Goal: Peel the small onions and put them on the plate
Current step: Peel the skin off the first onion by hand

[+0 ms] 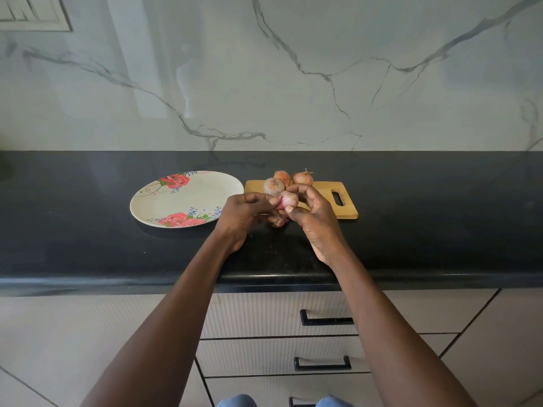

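Observation:
A small pink onion (289, 198) is held above the counter between both hands. My right hand (313, 214) grips it with curled fingers and thumb. My left hand (249, 211) pinches at its left side, where a bit of skin shows. Three unpeeled onions (273, 185) lie on the back of a wooden cutting board (346, 211). A white plate with red roses (188, 198) sits left of the board and holds no onions. A scrap of pink peel (279, 221) shows just below my hands.
The black countertop (440, 215) runs across the view with a rounded front edge. A marble backsplash (293, 83) rises behind it. Drawers with black handles (326, 320) are below the counter.

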Available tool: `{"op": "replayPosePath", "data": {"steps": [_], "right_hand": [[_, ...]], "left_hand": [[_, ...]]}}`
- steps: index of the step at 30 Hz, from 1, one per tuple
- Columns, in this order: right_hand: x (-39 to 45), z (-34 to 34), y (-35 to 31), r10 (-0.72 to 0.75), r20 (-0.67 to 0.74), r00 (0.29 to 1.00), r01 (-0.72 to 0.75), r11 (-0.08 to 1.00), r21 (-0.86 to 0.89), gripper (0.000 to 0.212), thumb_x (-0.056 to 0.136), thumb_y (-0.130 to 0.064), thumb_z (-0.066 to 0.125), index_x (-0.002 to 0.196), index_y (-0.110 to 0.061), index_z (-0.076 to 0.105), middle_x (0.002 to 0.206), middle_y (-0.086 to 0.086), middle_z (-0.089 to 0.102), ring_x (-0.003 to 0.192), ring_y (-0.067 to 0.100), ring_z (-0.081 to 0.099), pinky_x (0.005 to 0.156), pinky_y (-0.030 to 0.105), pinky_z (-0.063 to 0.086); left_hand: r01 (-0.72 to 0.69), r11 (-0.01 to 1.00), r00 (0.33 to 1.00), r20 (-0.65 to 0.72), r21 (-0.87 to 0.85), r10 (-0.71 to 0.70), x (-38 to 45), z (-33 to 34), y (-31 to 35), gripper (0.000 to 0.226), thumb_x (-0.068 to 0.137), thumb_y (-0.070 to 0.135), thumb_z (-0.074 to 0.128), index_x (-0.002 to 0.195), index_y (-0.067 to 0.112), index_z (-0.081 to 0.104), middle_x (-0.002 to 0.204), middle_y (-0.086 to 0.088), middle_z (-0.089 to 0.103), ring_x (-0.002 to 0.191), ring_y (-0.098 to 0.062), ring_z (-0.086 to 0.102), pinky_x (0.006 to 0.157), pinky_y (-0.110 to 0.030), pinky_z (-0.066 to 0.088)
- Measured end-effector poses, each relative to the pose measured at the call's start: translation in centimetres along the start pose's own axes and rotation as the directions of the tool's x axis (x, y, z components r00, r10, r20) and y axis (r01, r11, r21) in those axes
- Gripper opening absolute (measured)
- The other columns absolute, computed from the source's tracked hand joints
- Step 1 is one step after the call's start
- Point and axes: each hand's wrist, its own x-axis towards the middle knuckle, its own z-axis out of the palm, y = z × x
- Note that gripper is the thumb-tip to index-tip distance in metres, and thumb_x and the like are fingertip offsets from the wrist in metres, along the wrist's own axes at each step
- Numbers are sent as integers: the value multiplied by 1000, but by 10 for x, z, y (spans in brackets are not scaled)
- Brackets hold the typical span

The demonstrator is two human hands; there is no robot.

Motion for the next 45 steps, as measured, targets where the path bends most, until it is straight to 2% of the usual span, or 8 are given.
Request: {"op": "replayPosePath", "data": {"steps": [3, 8, 14, 24, 30, 34, 42, 45], "right_hand": [[1, -1, 3, -13, -31, 999, 12, 999, -37, 26, 92, -5, 69, 115, -17, 65, 123, 2, 68, 106, 11, 69, 87, 35, 60], [2, -1, 1, 19, -11, 1000, -19, 999, -40, 30, 93, -6, 68, 120, -19, 67, 126, -1, 69, 118, 12, 64, 99, 35, 54], [-1, 2, -2, 61, 28, 998, -61, 998, 4, 33, 95, 2, 61, 126, -9, 63, 123, 7, 71, 100, 5, 70, 74, 18, 54], [-4, 2, -4, 85, 72, 994, -91, 992, 85, 37, 93, 10, 58, 123, -11, 58, 126, 5, 68, 110, 8, 66, 81, 20, 53], [-4, 0, -7, 101, 60, 993, -108, 986, 128, 29, 90, 6, 65, 111, -13, 60, 115, 9, 71, 96, 13, 70, 76, 26, 56], [-3, 1, -5, 96, 24, 995, -98, 988, 120, 26, 89, 2, 69, 110, -12, 60, 117, 13, 71, 97, 20, 71, 87, 40, 56], [-3, 0, -3, 95, 55, 994, -101, 988, 113, 28, 92, 8, 62, 112, -11, 57, 117, 9, 72, 102, 22, 69, 84, 33, 57], [-2, 0, -1, 100, 39, 994, -103, 988, 111, 28, 92, 7, 62, 115, -10, 58, 115, 8, 73, 110, 27, 69, 92, 38, 56]], "left_hand": [[-14, 993, 1000, 14, 118, 12, -3, 3, -3, 7, 87, 5, 73, 89, -2, 73, 80, -13, 75, 71, -21, 70, 72, -33, 61], [-37, 991, 999, 6, 131, 37, -1, -1, -5, 6, 87, 4, 72, 86, -2, 74, 78, -14, 75, 70, -22, 70, 74, -34, 60], [-47, 992, 999, 17, 115, 45, 0, -1, -6, 12, 93, 1, 65, 83, 1, 71, 74, -10, 72, 69, -19, 67, 67, -28, 55], [57, 998, 997, 57, -18, -56, 1, 0, -2, 12, 98, -2, 55, 96, -9, 65, 84, -18, 69, 74, -23, 68, 62, -26, 57], [-43, 987, 999, 35, 157, 38, 0, -2, -8, 21, 97, 6, 61, 103, -14, 64, 95, -26, 67, 91, -38, 63, 91, -53, 52], [-62, 989, 998, 38, 137, 58, -2, 2, -4, 11, 98, 1, 57, 97, -7, 66, 86, -20, 70, 80, -29, 69, 82, -41, 58], [-15, 998, 1000, -14, 54, 16, 1, 1, -5, 15, 99, 5, 57, 88, 0, 66, 81, -17, 71, 74, -28, 69, 78, -38, 58], [-36, 995, 997, -62, 95, 42, 0, 3, -6, 20, 100, 14, 59, 87, 2, 66, 84, -20, 70, 79, -32, 68, 80, -43, 57]]}}
